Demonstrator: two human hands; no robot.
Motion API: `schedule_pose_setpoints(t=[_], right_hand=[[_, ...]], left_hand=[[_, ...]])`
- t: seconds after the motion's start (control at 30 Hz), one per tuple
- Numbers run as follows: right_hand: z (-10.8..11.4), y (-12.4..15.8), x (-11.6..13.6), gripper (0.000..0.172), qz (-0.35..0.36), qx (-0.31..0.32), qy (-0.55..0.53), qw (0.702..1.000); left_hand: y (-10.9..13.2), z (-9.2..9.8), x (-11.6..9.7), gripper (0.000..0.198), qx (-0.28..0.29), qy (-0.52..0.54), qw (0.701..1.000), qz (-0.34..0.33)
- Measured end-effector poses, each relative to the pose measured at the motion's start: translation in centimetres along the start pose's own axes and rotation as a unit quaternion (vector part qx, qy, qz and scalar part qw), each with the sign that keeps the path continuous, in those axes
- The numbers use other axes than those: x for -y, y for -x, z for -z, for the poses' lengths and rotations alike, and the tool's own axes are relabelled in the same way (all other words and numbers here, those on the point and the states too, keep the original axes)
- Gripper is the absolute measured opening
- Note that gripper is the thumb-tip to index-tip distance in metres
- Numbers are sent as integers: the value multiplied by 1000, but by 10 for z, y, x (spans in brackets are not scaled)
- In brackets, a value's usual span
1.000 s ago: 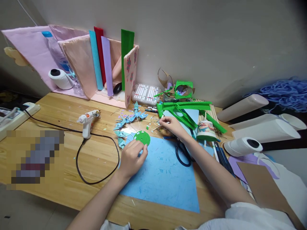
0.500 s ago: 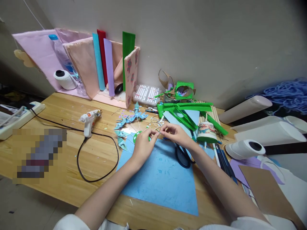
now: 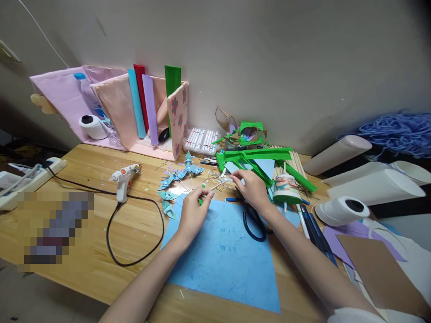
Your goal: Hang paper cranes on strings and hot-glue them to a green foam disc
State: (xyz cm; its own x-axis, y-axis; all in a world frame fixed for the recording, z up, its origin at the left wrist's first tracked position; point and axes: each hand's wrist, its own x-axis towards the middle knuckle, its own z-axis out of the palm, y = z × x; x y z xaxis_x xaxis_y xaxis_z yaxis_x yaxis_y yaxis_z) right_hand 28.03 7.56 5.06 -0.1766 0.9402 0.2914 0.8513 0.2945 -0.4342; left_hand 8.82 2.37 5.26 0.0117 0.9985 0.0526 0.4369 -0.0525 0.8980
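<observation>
A thin pale strip (image 3: 220,184) stretches between my two hands, above the far edge of a blue sheet (image 3: 225,255). My left hand (image 3: 195,206) pinches its near end, and my right hand (image 3: 251,186) pinches the other end. Something green shows beside my left fingers. Black-handled scissors (image 3: 254,224) lie under my right wrist. Left of my hands, blue folded paper pieces (image 3: 178,175) form a curve on the table.
A white glue gun (image 3: 123,181) with a looped black cord lies to the left. Behind stand a pink organizer (image 3: 114,107) and a box of markers (image 3: 201,141). Green strips (image 3: 256,154), a patterned cup (image 3: 286,186) and a thread cone (image 3: 340,211) are at the right.
My hands have moved apart, and the pale strip now shows between them. The view has tilted slightly, so the table items appear lower.
</observation>
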Motion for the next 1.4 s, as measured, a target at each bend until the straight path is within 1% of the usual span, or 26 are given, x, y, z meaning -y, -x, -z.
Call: schedule_pose_setpoints(t=[0.07,0.13,0.2,0.3,0.4,0.47,0.57,0.73,0.8,0.97,1.13,1.2,1.27,1.33,1.4], right_hand=[[3,3,5,21,4,7,-5,1000],[6,5,11,27,31,4,-17,999],[10,8,17,26,39,21,-41,998],[11,14,27,17,17,69,-135,988],[10,22,37,12,6,91,-249,964],[9,27,44,12,-6,115,-292,949],[8,33,51,12,-10,136,-305,943],[5,41,57,9,32,161,-276,947],[1,43,57,8,39,181,-294,938],[-8,47,60,14,20,246,-346,905],[-11,50,65,13,13,286,-361,888],[-12,49,66,12,19,296,-352,888],[-14,47,66,10,39,295,-333,895],[-18,42,65,10,77,269,-298,913],[-24,35,62,10,131,219,-246,935]], left_hand=[[1,1,0,22,2,0,1000,0],[2,1,-1,22,3,0,1000,-2],[3,1,-2,21,4,-3,1000,-4],[6,1,-3,21,11,-6,1000,-6],[12,2,-3,21,19,4,1000,-12],[19,2,-4,19,19,2,1000,-23],[30,3,-4,17,15,-23,999,-38],[45,7,1,14,20,-54,997,-51],[50,9,4,14,22,-58,997,-52],[65,13,12,13,19,-55,997,-47],[75,14,18,12,9,-52,998,-41],[77,15,21,12,3,-52,998,-37],[79,15,26,13,-12,-54,998,-34],[81,16,31,13,-37,-72,996,-37],[84,17,36,14,-55,-103,992,-53]])
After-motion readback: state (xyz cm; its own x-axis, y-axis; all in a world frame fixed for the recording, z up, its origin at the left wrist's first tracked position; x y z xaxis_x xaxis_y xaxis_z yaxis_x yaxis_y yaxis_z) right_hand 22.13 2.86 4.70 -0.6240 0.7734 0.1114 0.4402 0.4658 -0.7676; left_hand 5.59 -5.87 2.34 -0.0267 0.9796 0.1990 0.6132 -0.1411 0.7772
